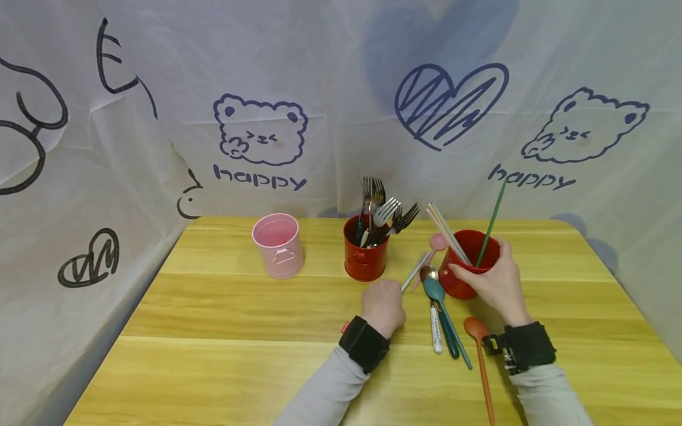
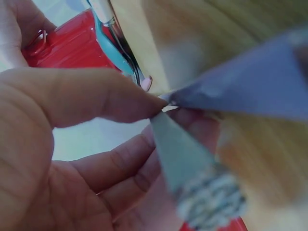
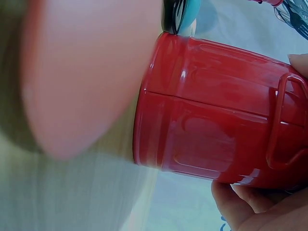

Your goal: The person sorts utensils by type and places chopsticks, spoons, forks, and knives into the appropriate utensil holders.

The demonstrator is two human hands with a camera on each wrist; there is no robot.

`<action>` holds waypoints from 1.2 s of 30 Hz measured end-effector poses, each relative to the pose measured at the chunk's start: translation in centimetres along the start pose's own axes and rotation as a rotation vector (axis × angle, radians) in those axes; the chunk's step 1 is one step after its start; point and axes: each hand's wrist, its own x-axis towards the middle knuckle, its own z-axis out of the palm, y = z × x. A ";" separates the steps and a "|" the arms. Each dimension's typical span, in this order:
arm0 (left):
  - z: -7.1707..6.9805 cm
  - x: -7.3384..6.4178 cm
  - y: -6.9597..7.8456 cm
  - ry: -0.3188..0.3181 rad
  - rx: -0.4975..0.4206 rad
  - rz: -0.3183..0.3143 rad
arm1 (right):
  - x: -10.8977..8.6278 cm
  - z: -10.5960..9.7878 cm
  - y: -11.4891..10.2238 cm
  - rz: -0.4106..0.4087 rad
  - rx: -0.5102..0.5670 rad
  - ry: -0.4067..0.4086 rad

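My left hand point(image 1: 383, 306) pinches a pair of pale chopsticks point(image 1: 414, 272) between thumb and fingers, low over the table. In the left wrist view their ends spread apart, and one chopstick point(image 2: 185, 159) has a speckled end. My right hand point(image 1: 498, 284) grips the right-hand red bucket point(image 1: 457, 283) around its rim. Inside that bucket lean a green chopstick point(image 1: 496, 210) and several pale ones. The right wrist view shows the bucket's side point(image 3: 211, 110), with fingers and thumb on opposite sides near the rim.
A red bucket point(image 1: 364, 266) of forks stands mid-table, with a pink bucket point(image 1: 282, 257) to its left. A pink spoon point(image 1: 438, 241), teal spoon point(image 1: 434, 290) and metal spoon point(image 1: 428, 272) lie between my hands. An orange spoon point(image 1: 476, 328) lies near my right wrist.
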 end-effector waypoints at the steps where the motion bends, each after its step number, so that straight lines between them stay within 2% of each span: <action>1: 0.0 0.0 -0.1 0.001 -0.013 -0.001 | 0.0 0.0 0.0 0.000 0.002 0.000; 11: -0.3 0.1 -0.2 0.069 -0.126 0.018 | 0.0 0.0 0.0 -0.001 0.017 0.002; 19: -0.7 0.0 -0.5 0.149 -0.254 0.089 | 0.0 0.1 0.0 0.002 0.014 -0.002; 26: -0.7 0.4 -0.7 0.259 -0.390 0.170 | 0.0 0.1 0.1 -0.002 0.010 -0.001; 30: -0.7 0.5 -0.6 0.323 -0.439 0.187 | 0.1 0.1 0.0 -0.004 0.011 -0.001; 36: -1.0 0.4 -0.5 0.374 -0.532 0.201 | 0.1 0.2 0.1 -0.012 0.011 0.011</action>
